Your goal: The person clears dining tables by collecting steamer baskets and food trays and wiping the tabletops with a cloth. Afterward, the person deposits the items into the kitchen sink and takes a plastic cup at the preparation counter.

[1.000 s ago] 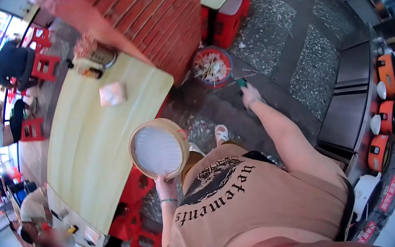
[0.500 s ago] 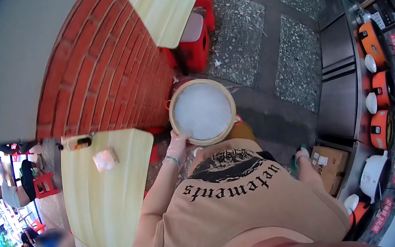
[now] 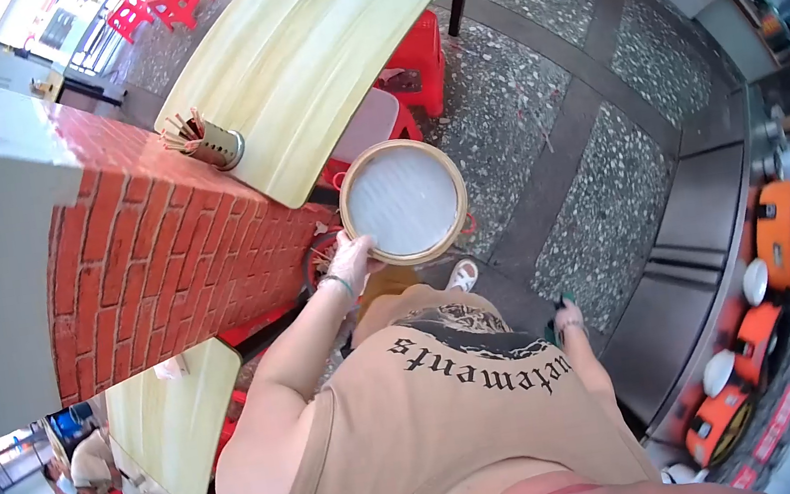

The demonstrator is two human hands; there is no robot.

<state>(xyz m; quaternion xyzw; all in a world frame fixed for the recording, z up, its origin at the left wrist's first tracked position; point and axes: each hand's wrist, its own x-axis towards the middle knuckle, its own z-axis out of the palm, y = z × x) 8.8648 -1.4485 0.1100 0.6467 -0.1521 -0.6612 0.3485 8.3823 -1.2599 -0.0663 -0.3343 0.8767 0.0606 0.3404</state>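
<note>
A round bamboo steamer (image 3: 417,258) with a white liner (image 3: 404,200) in its bottom is held out in front of my body. My left hand (image 3: 350,260), in a clear thin glove, grips its near-left rim. Small red loops show at the steamer's sides. Nothing can be made out lying on the liner. My right hand (image 3: 568,315) hangs low at my right side, with its fingers curled. Something dark green (image 3: 556,329) shows at that hand, too small and partly hidden to name.
A pale table (image 3: 291,80) with a chopstick holder (image 3: 221,146) stands ahead, red stools (image 3: 420,66) beside it. To the left is a low brick wall (image 3: 163,249). Steel cabinets (image 3: 696,195) with orange cookers (image 3: 779,233) line the right. Several people sit behind at left.
I have moved forward past the brick wall; the front table and its chopstick holder now show more fully. The steamer stays in my left hand. My right arm hangs closer to my body.
</note>
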